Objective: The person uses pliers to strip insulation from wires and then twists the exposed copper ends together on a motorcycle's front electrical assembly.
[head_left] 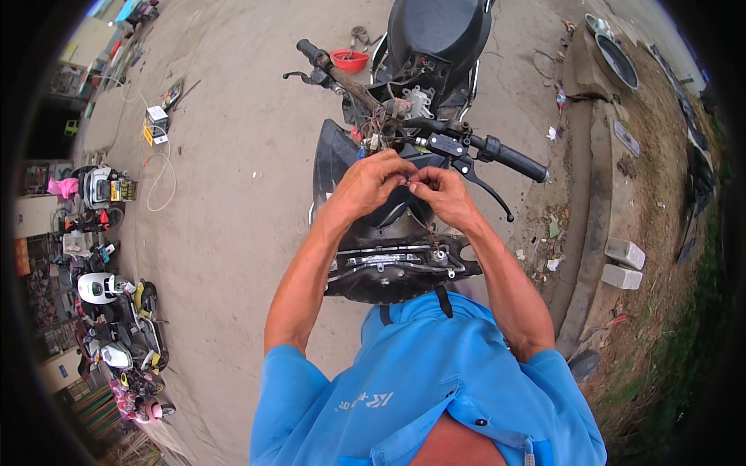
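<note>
My left hand (pixel 371 185) and my right hand (pixel 447 199) meet fingertip to fingertip in front of a scooter's bared handlebar. Both pinch closed around something small and dark, too tiny to name. Just beyond my fingers, a tangle of thin wires (pixel 376 128) spills from the opened steering head. The black brake lever (pixel 486 190) and the right handlebar grip (pixel 521 161) stick out past my right hand. Below my wrists is a dark front panel with a light strip (pixel 381 260), a wire running up from it toward my hands.
Behind the handlebar is the black seat (pixel 439 31). A red bowl (pixel 349 60) sits on the ground at the far left of the scooter. A boxed item (pixel 155 124) and several parked scooters (pixel 116 334) line the left. White blocks (pixel 624 264) lie by the right kerb (pixel 587 225).
</note>
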A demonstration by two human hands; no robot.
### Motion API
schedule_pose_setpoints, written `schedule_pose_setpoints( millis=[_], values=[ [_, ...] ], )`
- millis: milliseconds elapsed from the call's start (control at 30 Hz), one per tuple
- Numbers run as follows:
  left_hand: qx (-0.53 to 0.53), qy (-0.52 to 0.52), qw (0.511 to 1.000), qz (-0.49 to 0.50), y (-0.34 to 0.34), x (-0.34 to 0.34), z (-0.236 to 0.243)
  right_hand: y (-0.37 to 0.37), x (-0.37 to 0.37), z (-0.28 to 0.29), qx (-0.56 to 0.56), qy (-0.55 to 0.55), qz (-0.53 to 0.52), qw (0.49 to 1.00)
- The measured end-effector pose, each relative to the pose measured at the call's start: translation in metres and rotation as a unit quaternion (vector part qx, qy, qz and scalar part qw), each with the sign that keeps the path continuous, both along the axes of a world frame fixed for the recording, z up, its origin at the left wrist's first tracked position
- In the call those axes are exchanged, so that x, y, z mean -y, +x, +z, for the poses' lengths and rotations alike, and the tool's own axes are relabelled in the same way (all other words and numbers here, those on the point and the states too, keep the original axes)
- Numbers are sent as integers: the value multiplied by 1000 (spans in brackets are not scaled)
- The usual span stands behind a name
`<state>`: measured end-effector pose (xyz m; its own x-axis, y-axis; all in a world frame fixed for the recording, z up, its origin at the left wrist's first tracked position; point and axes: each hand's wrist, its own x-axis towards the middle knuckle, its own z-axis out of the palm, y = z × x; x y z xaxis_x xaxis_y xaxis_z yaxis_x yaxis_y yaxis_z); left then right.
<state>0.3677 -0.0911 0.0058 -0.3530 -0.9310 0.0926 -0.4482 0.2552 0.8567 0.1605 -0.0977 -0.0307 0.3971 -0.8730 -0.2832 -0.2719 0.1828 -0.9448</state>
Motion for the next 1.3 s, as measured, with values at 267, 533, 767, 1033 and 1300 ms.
schedule_pose_setpoints(
  millis=[267,533,767,1033,1300],
  values=[
    [168,-159,971,-53,4,2,-1,0,1,9,-24,-19,4,1000],
    [150,-149,977,-36,-1,-2,-9,4,-12,18,-99,-127,-19,987],
    [157,-133,978,-40,-8,-8,-13,1,-17,20,-159,-221,-1,962],
    [-154,41,948,276,-25,-30,-39,5,-7,-6,-37,-63,-66,995],
    [-455,413,723,316,-47,-49,-56,5,-5,-10,-7,4,-53,999]
  ],
)
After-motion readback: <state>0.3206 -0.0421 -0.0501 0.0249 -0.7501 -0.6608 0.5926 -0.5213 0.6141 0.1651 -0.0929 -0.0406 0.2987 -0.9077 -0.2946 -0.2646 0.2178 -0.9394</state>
